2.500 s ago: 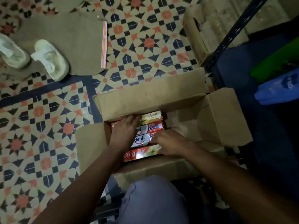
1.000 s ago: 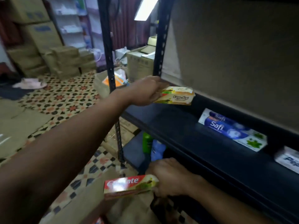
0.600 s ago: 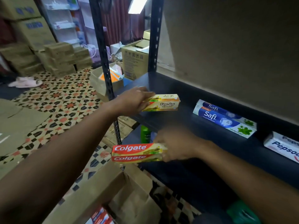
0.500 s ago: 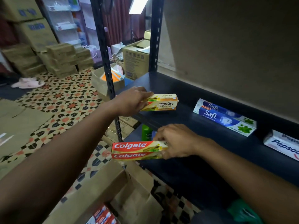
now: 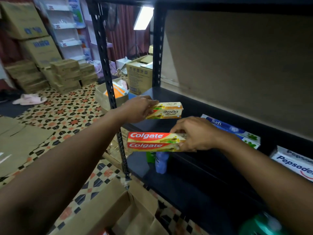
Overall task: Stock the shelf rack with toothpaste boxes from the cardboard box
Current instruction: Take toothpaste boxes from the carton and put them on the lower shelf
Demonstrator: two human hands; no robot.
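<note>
Lifting the long red and yellow Colgate box point(image 5: 152, 141) higher, the right hand point(image 5: 198, 134) is gripping it beside the black metal shelf rack point(image 5: 191, 106); the left hand point(image 5: 138, 108) is holding a small yellow box point(image 5: 166, 110) over it, nearly stocked

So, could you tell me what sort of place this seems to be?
Likely a shop's stockroom: a black shelf rack carries a Safi box and a Pepsodent box, brown cartons are stacked on the tiled floor, and a white display shelf stands behind.

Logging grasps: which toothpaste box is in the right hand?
The red Colgate box, gripped by the right hand; the left hand holds the yellow Kayu Sugi box.
</note>
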